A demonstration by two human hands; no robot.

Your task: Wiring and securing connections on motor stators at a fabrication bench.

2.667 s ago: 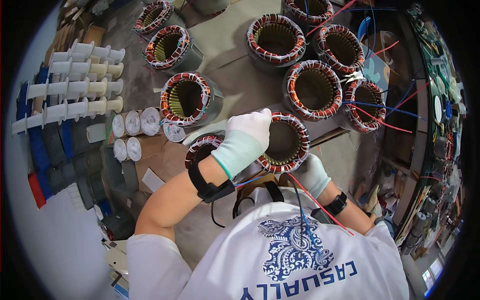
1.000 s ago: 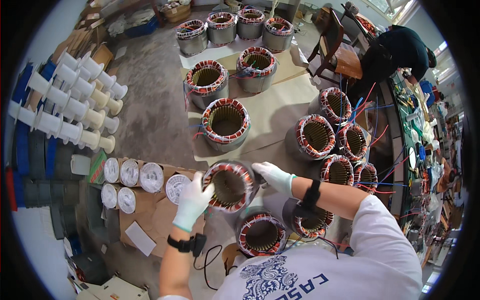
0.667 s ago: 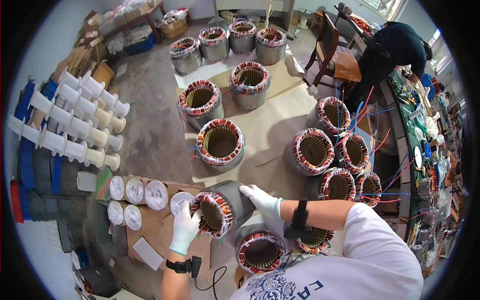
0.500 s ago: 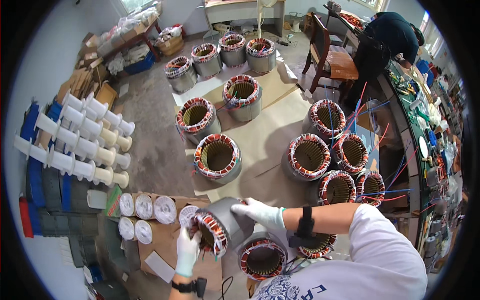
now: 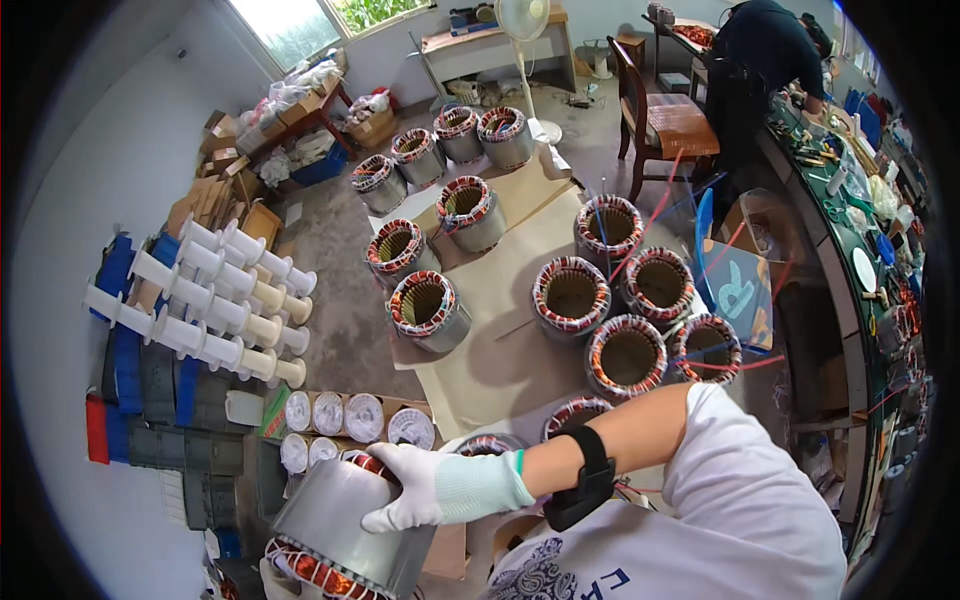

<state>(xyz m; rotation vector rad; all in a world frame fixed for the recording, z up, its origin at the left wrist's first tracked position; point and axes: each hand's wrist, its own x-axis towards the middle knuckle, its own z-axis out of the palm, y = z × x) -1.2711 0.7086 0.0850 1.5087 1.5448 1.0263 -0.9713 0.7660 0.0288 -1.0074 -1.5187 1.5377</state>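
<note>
A motor stator point(image 5: 350, 525), a grey metal cylinder with red-orange windings laced in white cord at both ends, is tilted in front of me at the lower left. My right hand point(image 5: 425, 487), in a white knit glove, grips its upper side, fingers over the far rim and thumb along the metal. Below the near winding end, a bit of my gloved left hand point(image 5: 275, 580) shows against the stator; its fingers are mostly hidden. Beyond my right forearm stand more stators, including one stator point(image 5: 627, 357) with its bore facing up.
Several stators point(image 5: 430, 310) stand on brown paper point(image 5: 520, 350) ahead. White spools point(image 5: 220, 315) are stacked at left, near wrapped white rolls point(image 5: 363, 417) in a box. A chair point(image 5: 680, 125), a cluttered green bench point(image 5: 830, 205) and a bending person point(image 5: 765, 50) are at right.
The held stator has moved left and nearer to me, turning so its winding end points down-left. My right hand moved left with it; my left hand dropped mostly behind it. The view shifted.
</note>
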